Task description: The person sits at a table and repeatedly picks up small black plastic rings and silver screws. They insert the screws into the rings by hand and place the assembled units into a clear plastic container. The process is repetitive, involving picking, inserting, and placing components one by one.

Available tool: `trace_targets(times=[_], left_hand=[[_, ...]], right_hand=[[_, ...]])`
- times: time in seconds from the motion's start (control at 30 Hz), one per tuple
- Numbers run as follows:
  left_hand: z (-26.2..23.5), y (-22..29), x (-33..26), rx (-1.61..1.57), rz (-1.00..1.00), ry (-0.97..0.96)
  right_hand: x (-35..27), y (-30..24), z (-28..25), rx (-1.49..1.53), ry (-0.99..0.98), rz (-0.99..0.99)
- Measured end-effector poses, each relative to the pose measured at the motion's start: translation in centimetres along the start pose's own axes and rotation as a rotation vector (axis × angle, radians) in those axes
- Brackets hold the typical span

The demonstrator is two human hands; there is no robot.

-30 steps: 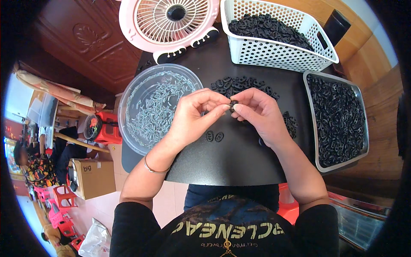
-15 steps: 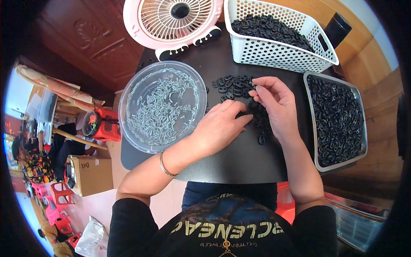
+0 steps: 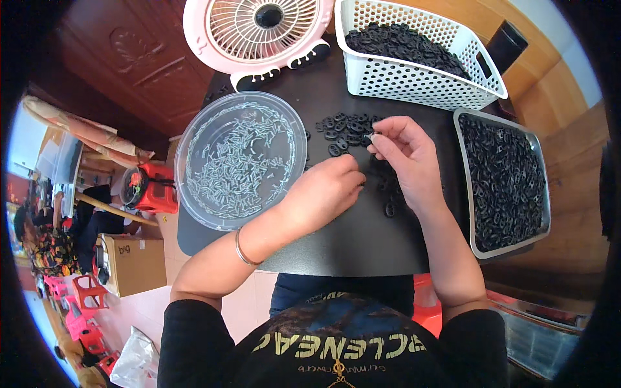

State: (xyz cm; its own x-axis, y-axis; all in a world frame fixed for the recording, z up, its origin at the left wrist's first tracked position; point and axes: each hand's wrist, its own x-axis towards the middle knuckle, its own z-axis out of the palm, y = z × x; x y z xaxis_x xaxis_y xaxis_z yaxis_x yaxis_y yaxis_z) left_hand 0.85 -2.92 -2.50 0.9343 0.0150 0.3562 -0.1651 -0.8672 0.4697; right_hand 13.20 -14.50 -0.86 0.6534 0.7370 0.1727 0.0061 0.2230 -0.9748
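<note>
My right hand is raised over the dark table, its thumb and forefinger pinched on a small silvery screw. Lower and to its left, my left hand has its fingers curled inward. What it holds, if anything, is hidden by the fingers. Small black oval plastic pieces with two holes lie in a loose pile just beyond both hands, and some are partly covered by my right hand. To the left of my left hand stands a round clear plastic tub with many silvery screws spread over its bottom.
A white perforated basket of black pieces stands at the back right. Along the right edge lies a metal tray filled with similar pieces. A pink fan stands at the back left. Cardboard box and red stools are on the floor leftward.
My left hand's fingers have curled in more, and the hand sits slightly lower. My right hand remains pinched, with the silvery screw now showing at its fingertips. The whole view has shifted slightly.
</note>
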Motion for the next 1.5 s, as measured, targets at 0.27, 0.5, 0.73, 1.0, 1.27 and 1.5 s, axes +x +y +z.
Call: trace_targets(times=[0.27, 0.5, 0.73, 1.0, 1.27, 1.5], left_hand=[[-2.2, -1.1, 0.3, -1.183, -0.438, 0.312], [-2.4, -1.2, 0.2, -1.346, -0.48, 0.305], [-2.3, -1.2, 0.3, -1.298, -0.461, 0.287], [-2.5, -1.1, 0.3, -1.219, -0.453, 0.261], [-2.5, -1.1, 0.3, -1.201, -0.438, 0.258], [-2.6, -1.0, 0.3, -1.196, -0.423, 0.256]], right_hand=[[-0.2, -0.4, 0.2, -0.018, -0.091, 0.101], [-0.6, -0.3, 0.8, 0.024, -0.125, 0.112], [-0.6, -0.1, 1.0, 0.012, -0.117, 0.119], [-0.7, 0.1, 1.0, 0.023, -0.103, 0.105], [-0.8, -0.1, 1.2, 0.049, -0.098, 0.124], [-0.8, 0.1, 1.2, 0.072, -0.114, 0.112]])
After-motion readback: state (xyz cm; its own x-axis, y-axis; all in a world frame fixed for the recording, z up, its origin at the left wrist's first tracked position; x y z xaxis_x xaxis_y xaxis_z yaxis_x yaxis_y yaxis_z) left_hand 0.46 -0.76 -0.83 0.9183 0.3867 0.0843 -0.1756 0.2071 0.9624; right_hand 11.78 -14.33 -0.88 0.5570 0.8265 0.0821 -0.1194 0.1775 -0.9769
